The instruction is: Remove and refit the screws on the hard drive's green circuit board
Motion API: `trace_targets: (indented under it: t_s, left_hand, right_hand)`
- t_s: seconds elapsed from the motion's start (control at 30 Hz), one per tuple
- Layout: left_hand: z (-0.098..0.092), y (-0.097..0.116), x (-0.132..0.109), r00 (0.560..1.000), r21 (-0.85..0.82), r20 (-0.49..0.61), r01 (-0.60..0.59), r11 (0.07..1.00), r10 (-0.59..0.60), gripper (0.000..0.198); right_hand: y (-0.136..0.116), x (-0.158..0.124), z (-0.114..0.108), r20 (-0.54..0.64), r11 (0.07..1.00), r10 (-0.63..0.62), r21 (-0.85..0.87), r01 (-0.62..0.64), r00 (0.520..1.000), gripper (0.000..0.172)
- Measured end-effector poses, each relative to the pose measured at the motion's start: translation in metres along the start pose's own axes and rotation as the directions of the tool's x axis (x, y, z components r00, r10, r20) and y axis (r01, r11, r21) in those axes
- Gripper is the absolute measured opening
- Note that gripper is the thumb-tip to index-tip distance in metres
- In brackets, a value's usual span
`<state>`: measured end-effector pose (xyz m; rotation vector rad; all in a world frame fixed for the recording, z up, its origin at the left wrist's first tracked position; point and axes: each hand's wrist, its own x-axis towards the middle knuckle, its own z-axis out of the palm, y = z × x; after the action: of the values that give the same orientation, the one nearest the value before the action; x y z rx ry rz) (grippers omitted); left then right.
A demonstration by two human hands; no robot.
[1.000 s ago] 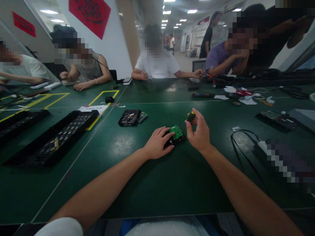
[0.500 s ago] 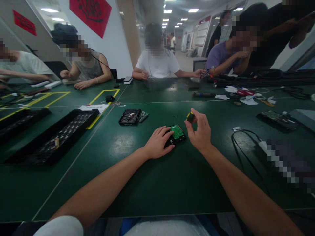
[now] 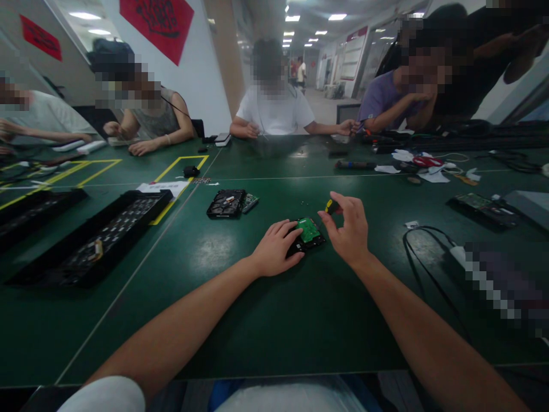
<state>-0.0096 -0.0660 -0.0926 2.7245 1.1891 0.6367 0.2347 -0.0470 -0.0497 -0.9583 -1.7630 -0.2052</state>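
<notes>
A hard drive with a green circuit board facing up lies on the table in front of me. My left hand grips its left side, fingers over the top and thumb along the near edge. In my right hand is a small yellow-and-black screwdriver, pinched between thumb and fingers. It is tilted, its tip side toward the board's right edge; whether the tip touches is too small to tell. Tiny screws lie just beyond the drive.
Another black drive with a loose circuit board beside it sits left of centre. Long black trays stand at the left. A cable, a drive and scraps are at the right. Several people sit across the table.
The screwdriver has tipped over and shifted slightly left in my right hand, whose fingers have moved a little. My left hand and the hard drive have stayed put.
</notes>
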Motion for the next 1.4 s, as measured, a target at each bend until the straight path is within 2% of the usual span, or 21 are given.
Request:
trace_targets:
  t_s: [0.2, 0.33, 0.5, 0.77, 1.1, 1.4]
  left_hand:
    - [0.0034, -0.0022, 0.0000, 1.000, 0.004, -0.017, -0.016, 1.000, 0.016, 0.069]
    - [0.0036, -0.0023, -0.0001, 1.000, 0.011, -0.013, -0.015, 1.000, 0.015, 0.070]
    - [0.0031, -0.0023, -0.0007, 1.000, 0.007, -0.013, -0.013, 1.000, 0.013, 0.070]
    - [0.0028, -0.0014, -0.0004, 1.000, -0.004, -0.027, -0.016, 1.000, 0.016, 0.069]
    - [0.0020, -0.0011, -0.0003, 1.000, 0.012, -0.015, -0.014, 1.000, 0.015, 0.070]
    - [0.0024, -0.0018, -0.0002, 1.000, 0.013, -0.015, -0.013, 1.000, 0.013, 0.069]
  right_hand:
    - [0.0013, -0.0032, 0.0039, 0.043, 0.999, 0.004, 0.037, -0.005, 0.999, 0.058]
    - [0.0045, -0.0051, 0.0060, 0.028, 0.997, 0.016, 0.075, -0.018, 0.999, 0.065]
    - [0.0041, -0.0032, 0.0029, 0.007, 1.000, 0.008, 0.009, -0.008, 1.000, 0.057]
    - [0.0051, -0.0056, 0.0063, 0.033, 0.998, 0.037, 0.047, -0.038, 0.999, 0.065]
    - [0.0029, -0.0028, 0.0035, 0.003, 1.000, 0.003, 0.024, -0.003, 1.000, 0.056]
    - [0.0050, -0.0048, 0.0052, 0.012, 0.999, 0.039, 0.017, -0.039, 0.999, 0.060]
